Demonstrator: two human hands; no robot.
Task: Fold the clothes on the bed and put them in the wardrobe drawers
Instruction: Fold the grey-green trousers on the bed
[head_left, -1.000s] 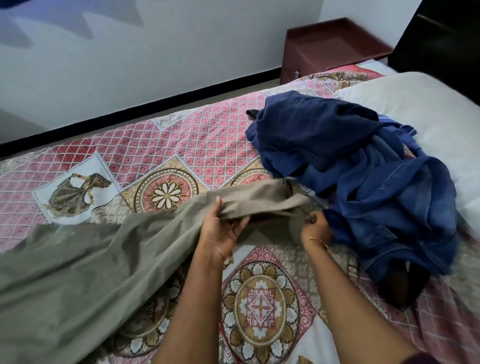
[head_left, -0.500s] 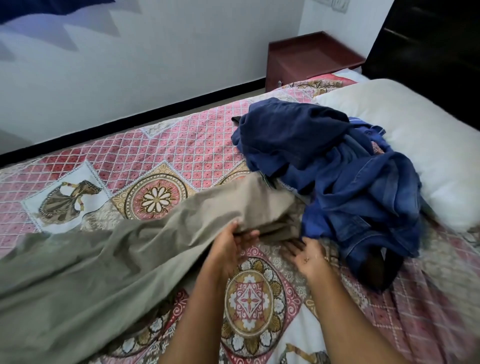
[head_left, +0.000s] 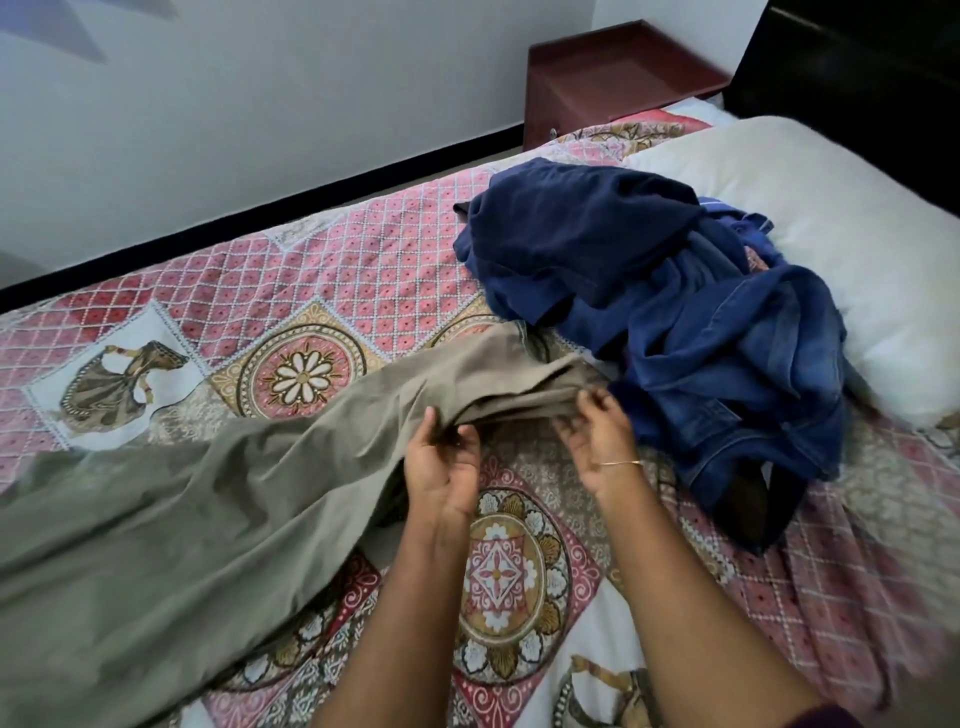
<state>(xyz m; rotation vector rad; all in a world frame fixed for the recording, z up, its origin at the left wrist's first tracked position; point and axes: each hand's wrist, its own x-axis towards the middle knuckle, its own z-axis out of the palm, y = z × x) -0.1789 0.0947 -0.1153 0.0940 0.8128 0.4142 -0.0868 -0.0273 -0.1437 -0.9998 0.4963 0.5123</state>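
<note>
Khaki trousers lay stretched across the patterned bedspread, their near end gathered between two bare hands.

A heap of blue clothes sat just beyond, against the white pillow. The left hand, palm up, pinched the khaki edge; the right hand, fingers loosely curled, touched the same edge, its grip unclear.

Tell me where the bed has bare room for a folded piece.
Bare bedspread lies between the wall-side edge, the khaki trousers and the blue clothes pile. Another patch sits near the right forearm, below the pile. Between the pile and the pillow it is crowded.
</note>
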